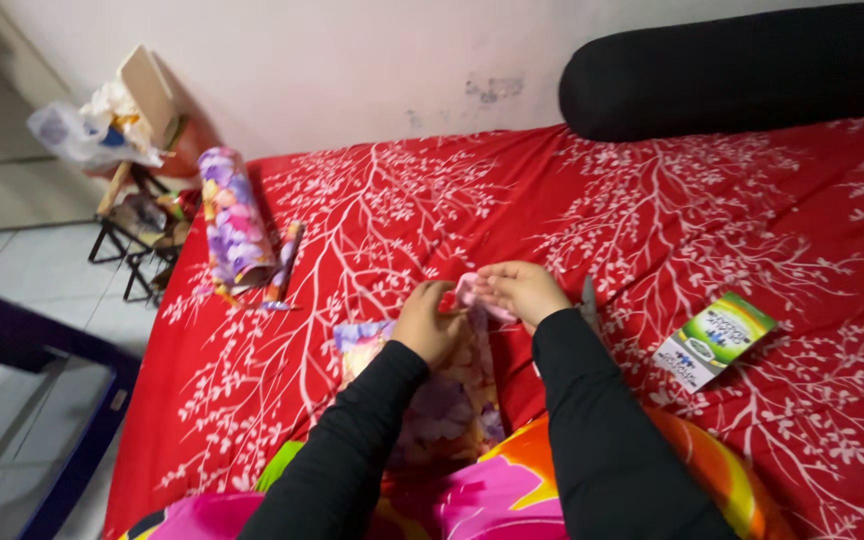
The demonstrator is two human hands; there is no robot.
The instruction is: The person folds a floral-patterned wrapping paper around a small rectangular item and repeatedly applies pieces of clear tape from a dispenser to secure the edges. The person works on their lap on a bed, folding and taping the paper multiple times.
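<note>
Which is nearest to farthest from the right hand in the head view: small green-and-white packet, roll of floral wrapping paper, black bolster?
From the right hand:
1. Small green-and-white packet, on the red sheet to its right.
2. Roll of floral wrapping paper, to its left near the bed edge.
3. Black bolster, at the wall, far right.

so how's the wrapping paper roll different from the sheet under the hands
The wrapping paper roll is rolled into a tube, while the sheet lies spread out flat. The roll lies untouched near the left edge of the red bedsheet; the sheet sits under the left hand and right hand, which pinch its top edge. Both show the same purple floral print.
</note>
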